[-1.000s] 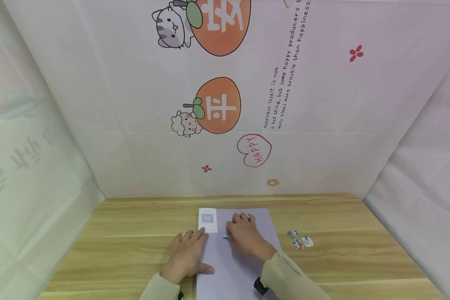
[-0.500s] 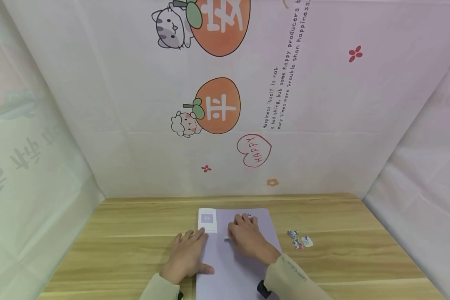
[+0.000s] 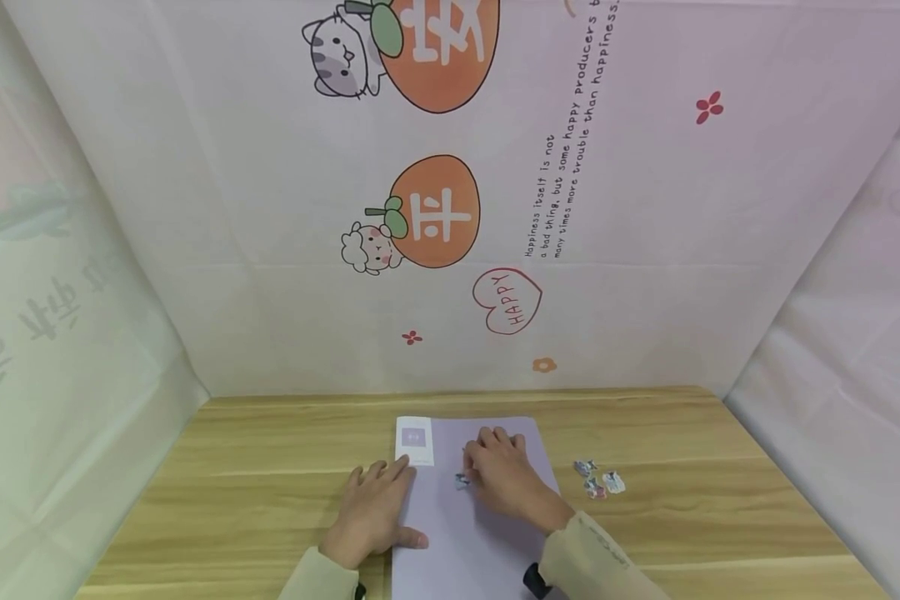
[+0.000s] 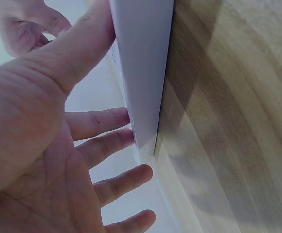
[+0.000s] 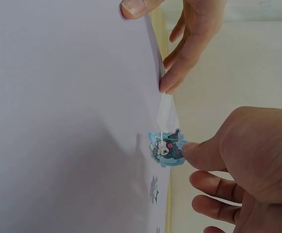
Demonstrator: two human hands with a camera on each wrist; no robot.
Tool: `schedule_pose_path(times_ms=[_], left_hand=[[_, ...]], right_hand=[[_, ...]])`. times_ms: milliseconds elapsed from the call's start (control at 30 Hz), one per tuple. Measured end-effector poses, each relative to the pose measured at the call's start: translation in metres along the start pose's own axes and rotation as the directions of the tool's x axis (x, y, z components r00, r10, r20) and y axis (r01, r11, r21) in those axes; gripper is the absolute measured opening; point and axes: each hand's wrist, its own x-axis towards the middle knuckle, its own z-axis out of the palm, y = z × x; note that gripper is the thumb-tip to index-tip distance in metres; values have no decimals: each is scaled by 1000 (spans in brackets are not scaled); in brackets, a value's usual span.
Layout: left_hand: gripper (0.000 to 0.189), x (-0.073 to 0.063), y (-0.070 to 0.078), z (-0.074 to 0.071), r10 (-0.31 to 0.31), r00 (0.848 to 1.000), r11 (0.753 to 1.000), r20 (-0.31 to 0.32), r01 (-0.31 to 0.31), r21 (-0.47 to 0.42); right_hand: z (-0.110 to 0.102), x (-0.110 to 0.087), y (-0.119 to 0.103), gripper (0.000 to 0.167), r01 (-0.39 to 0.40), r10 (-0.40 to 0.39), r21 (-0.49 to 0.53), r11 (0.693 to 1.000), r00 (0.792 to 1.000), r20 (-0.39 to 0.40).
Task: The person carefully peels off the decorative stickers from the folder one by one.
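A thick lilac book [image 3: 450,542] with a white label [image 3: 415,454] at its far left corner lies on the wooden table. My left hand [image 3: 371,510] rests at its left edge, fingers spread and thumb on the cover. In the left wrist view, the thumb and two straight fingers touch the book's side [image 4: 143,73]. Over the cover, my right hand [image 3: 506,477] pinches a blue cartoon sticker [image 5: 165,147] between thumb and fingers. From the right wrist view the sticker looks raised off the cover. Another small sticker [image 5: 154,189] sits on the cover beyond it.
Several loose cartoon stickers [image 3: 596,487] lie on the table [image 3: 682,500] to the right of the book. White printed cloth [image 3: 645,317] hangs behind the table and along both sides.
My right hand has shifted slightly right and nearer to me, and the sticker in it has moved along, showing more. The left hand has stayed in place.
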Motion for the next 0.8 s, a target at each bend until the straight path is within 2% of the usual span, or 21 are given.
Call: schedule_pose_path(times_ms=[567, 800], left_hand=[[97, -2, 1, -2, 3, 1000, 1000, -14, -3, -4], [97, -2, 0, 0, 0, 1000, 1000, -8, 0, -3]], right_hand=[[-4, -21, 25, 20, -8, 8, 8, 1000, 1000, -3], [-11, -35, 38, 26, -45, 45, 11, 999, 999, -22]])
